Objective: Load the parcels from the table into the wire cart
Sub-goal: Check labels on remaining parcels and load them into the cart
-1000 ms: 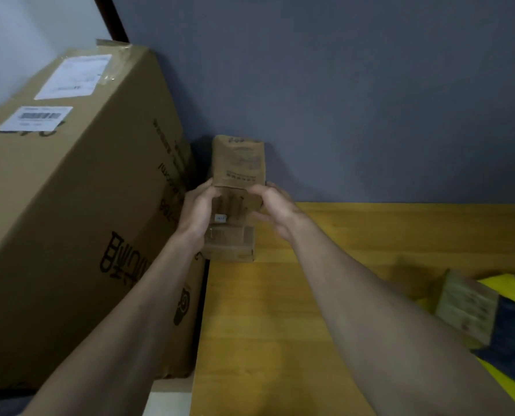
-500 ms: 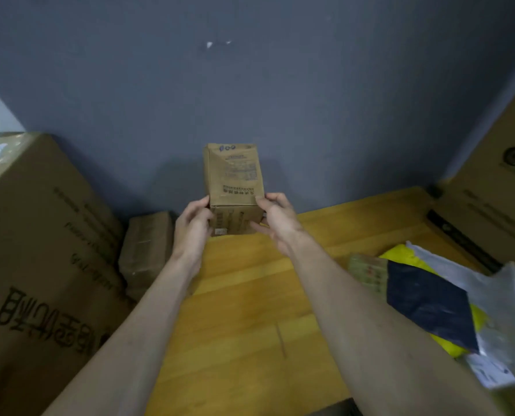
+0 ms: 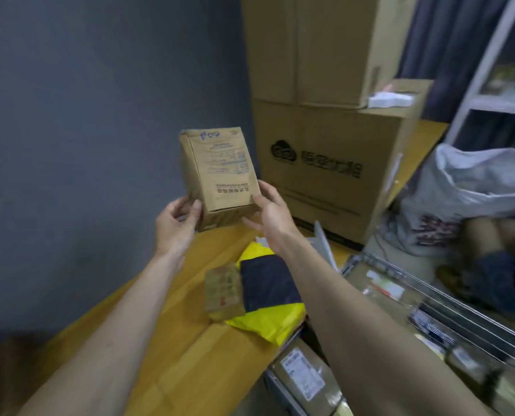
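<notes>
Wooden desk (image 3: 172, 349), far edge: left hand (image 3: 176, 223) and right hand (image 3: 269, 210) both grip brown parcel box (image 3: 218, 175) aloft, wire cart (image 3: 448, 313) right.

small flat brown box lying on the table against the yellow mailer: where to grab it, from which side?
Judging from its pose, take the small flat brown cardboard box by its two long side edges, from above. It lies flat on the wooden table, its right edge against the yellow and black plastic mailer, so slide it left first to free that edge.
</notes>
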